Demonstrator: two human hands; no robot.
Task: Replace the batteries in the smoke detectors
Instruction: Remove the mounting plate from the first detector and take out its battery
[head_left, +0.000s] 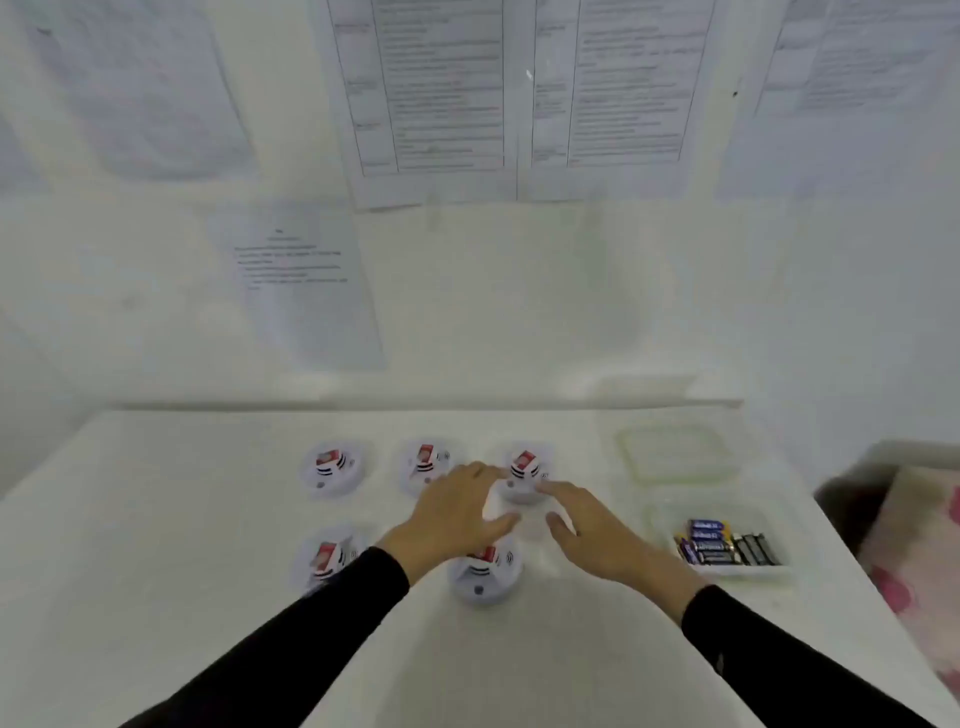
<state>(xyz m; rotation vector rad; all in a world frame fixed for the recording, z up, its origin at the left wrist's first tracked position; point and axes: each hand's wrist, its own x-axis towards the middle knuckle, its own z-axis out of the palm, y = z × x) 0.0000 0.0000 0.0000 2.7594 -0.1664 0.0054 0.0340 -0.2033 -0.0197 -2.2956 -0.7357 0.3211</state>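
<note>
Several white round smoke detectors with red labels lie on the white table (156, 519). One detector (523, 475) sits at the back right of the group, and both hands flank it. My left hand (457, 512) has spread fingers at its left side. My right hand (592, 530) has spread fingers touching its right edge. Neither hand visibly grips it. Another detector (485, 574) lies just below my left hand. Others lie at the back left (332, 467), the back middle (423, 462) and the front left (324, 558). A clear tray (727, 569) holds several blue and black batteries (724, 543).
An empty clear container (675, 452) stands behind the battery tray at the right. Printed sheets (436, 93) hang on the wall behind the table. A pink patterned cloth (919, 561) lies beyond the table's right edge.
</note>
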